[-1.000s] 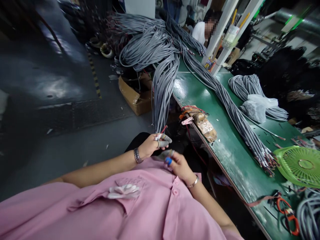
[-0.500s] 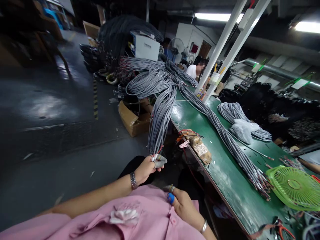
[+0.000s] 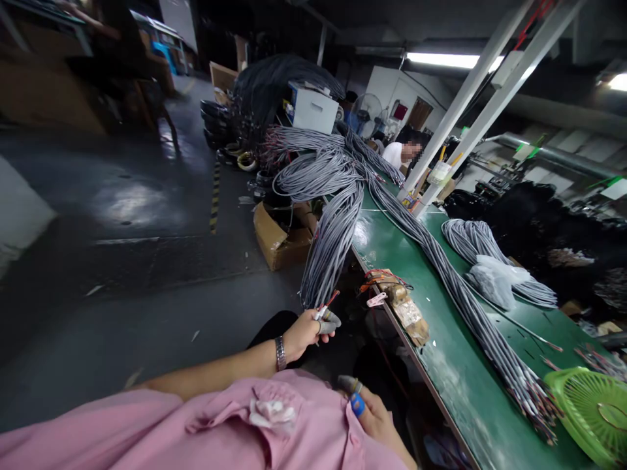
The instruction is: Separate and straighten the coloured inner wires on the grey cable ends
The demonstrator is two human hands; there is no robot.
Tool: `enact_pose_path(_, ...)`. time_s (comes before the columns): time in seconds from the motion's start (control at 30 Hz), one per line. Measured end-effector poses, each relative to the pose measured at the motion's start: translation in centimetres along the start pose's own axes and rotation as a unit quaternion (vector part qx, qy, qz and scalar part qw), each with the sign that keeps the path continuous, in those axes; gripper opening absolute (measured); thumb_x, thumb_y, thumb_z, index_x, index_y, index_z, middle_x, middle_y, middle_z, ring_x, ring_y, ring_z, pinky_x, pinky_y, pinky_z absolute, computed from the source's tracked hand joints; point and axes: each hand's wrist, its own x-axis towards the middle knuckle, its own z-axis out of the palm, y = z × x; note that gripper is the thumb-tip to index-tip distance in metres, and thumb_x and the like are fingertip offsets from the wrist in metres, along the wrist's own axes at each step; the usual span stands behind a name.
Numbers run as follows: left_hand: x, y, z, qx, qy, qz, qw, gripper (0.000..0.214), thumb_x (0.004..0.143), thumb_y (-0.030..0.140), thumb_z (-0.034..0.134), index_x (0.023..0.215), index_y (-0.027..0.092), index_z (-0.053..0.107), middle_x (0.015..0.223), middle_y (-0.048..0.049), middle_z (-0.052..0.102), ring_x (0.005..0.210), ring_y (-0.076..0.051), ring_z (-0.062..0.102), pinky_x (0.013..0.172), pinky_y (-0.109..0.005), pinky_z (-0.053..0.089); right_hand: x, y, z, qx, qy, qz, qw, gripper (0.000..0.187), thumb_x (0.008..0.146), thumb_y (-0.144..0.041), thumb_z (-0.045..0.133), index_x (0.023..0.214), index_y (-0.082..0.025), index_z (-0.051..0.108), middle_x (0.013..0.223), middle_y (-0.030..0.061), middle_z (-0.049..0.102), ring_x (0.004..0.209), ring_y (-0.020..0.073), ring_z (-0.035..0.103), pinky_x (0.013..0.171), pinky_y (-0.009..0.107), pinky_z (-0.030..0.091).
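My left hand (image 3: pixel 306 333), with a watch on its wrist and grey covers on its fingertips, is closed on the end of a grey cable. White sheath and thin red wires (image 3: pixel 332 300) stick out above the fingers. Just beyond it, a thick bundle of grey cables (image 3: pixel 329 245) hangs down from the table edge. My right hand (image 3: pixel 373 412) is low in front of the pink shirt, partly cut off by it. Its thumb wears a blue cover and its forefinger a grey one. Those two are apart, with nothing visible between them.
A green table (image 3: pixel 470 365) runs along the right, bearing long grey cables (image 3: pixel 455 287), a plastic bag (image 3: pixel 492 281), a taped wooden block (image 3: pixel 406 313) and a green basket (image 3: pixel 595 411). A cardboard box (image 3: pixel 277 241) stands on the floor. Another person (image 3: pixel 392 155) is behind the table.
The view has swung left, so the surroundings appear further right. The red wires at my left hand show more clearly. My right hand shows less of itself, lower behind the shirt.
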Motion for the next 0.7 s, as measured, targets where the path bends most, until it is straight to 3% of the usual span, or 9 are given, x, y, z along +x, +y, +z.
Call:
enact_pose_path(0.1,0.2,0.2,0.0,-0.001,0.002,-0.002,1.0,0.022,0.062,0.021,0.068,0.082,0.013,0.069,0.066,-0.0054,0.065,0.05,-0.011,0.052,0.046,-0.021,0.023,0.5,-0.4,0.2,-0.003,-0.016,0.01,1.0,0.044,0.09,-0.051,0.048,0.12,-0.024,0.064,0.101,0.0081,0.069,0.095,0.0259,0.064,0.086,0.039,0.048)
enact_pose_path(0.23,0.3,0.6,-0.3,-0.006,0.007,-0.005,1.0,0.024,0.061,0.022,0.071,0.083,0.014,0.07,0.068,-0.0056,0.065,0.05,-0.011,0.051,0.044,-0.021,0.023,0.9,0.0,0.4,0.031,0.02,0.025,0.999,0.043,0.088,-0.053,0.05,0.11,-0.023,0.07,0.094,0.0075,0.071,0.093,0.026,0.064,0.086,0.039,0.048)
enact_pose_path(0.33,0.4,0.7,-0.6,-0.01,0.02,-0.012,1.0,0.025,0.061,0.022,0.072,0.084,0.014,0.071,0.068,-0.0052,0.065,0.051,-0.011,0.052,0.043,-0.02,0.023,0.8,0.3,0.2,0.095,0.043,0.044,0.994,0.046,0.085,-0.056,0.053,0.115,-0.023,0.068,0.096,0.0067,0.07,0.093,0.0238,0.064,0.092,0.041,0.046)
enact_pose_path(0.5,0.6,0.4,-0.8,0.0,0.029,-0.016,0.999,0.025,0.061,0.024,0.074,0.083,0.014,0.071,0.067,-0.005,0.064,0.052,-0.011,0.053,0.041,-0.02,0.022,0.9,-0.5,-0.2,0.117,-0.052,0.013,0.992,0.046,0.085,-0.049,0.058,0.122,-0.022,0.062,0.109,0.0061,0.067,0.108,0.0214,0.06,0.101,0.038,0.039)
enact_pose_path(0.7,0.7,0.1,-0.7,0.017,0.025,-0.015,0.999,0.026,0.062,0.024,0.074,0.085,0.013,0.071,0.068,-0.0049,0.065,0.052,-0.01,0.053,0.042,-0.02,0.024,1.3,0.4,0.0,0.143,-0.018,0.016,0.989,0.042,0.084,-0.049,0.059,0.114,-0.021,0.067,0.107,0.0053,0.069,0.105,0.0213,0.062,0.101,0.036,0.039)
